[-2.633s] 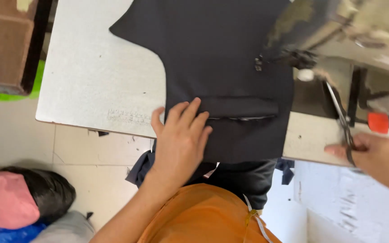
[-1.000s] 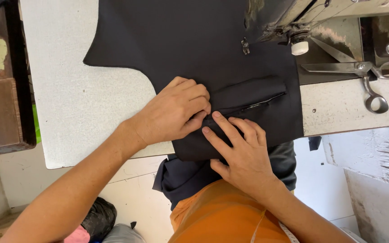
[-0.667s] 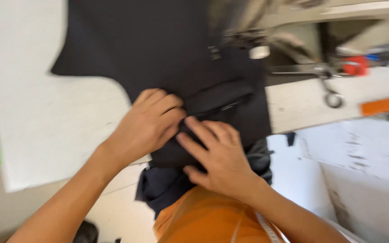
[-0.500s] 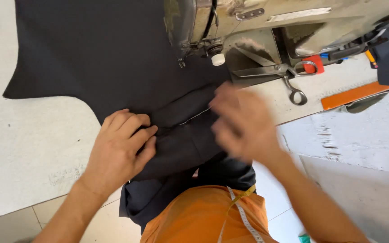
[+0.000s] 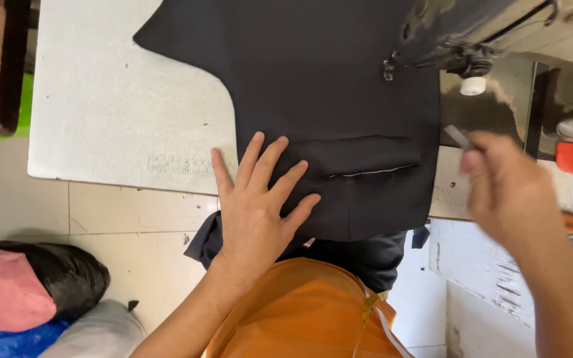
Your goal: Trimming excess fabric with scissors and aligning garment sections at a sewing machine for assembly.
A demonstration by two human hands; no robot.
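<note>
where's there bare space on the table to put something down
The white table is bare left of the dark fabric, out to its left and front edges. It is crowded on the right: the left hand presses the fabric, the right hand hovers by the sewing machine.

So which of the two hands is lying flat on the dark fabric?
The left hand, fingers spread flat on the dark fabric at the table edge. The right hand is raised off it, pinching a small pale object.

Open white table (image 5: pixel 121 113) along the left edge, nothing on it there. Dark fabric (image 5: pixel 339 86) covers the middle, left hand (image 5: pixel 256 199) flat at the near edge. Sewing machine head (image 5: pixel 472 40) blocks the far right corner; right hand (image 5: pixel 509 189) hovers beside it.
</note>
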